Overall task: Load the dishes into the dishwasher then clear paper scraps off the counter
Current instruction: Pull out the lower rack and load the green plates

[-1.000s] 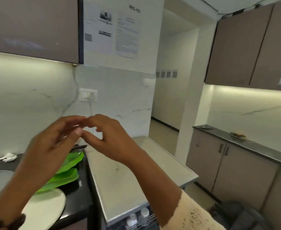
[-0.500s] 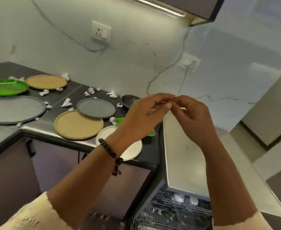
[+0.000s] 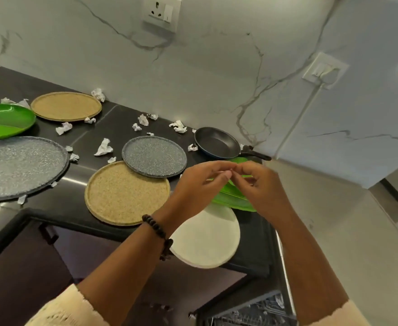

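My left hand (image 3: 198, 184) and my right hand (image 3: 261, 187) meet fingertip to fingertip above the counter (image 3: 115, 118), fingers loosely curled, nothing visible between them. Under them lies a green leaf-shaped plate (image 3: 235, 200) with a white plate (image 3: 207, 241) overhanging the counter's front edge. To the left sit a tan plate (image 3: 127, 192), a small speckled grey plate (image 3: 154, 156), a large grey plate (image 3: 17, 165), a second tan plate (image 3: 66, 105) and a green plate (image 3: 2, 120). A black frying pan (image 3: 216, 143) stands by the wall. Crumpled paper scraps (image 3: 104, 147) lie scattered among the dishes.
The open dishwasher's rack (image 3: 252, 311) shows at the bottom, below a pale grey worktop (image 3: 334, 231) on the right. Marble wall with two sockets (image 3: 161, 10) behind the counter. Dark cabinet doors (image 3: 28, 267) sit under the counter at the left.
The view has swung left and down from the doorway to the counter with the dishes. Both hands have stayed together, fingertips touching, in front of me.
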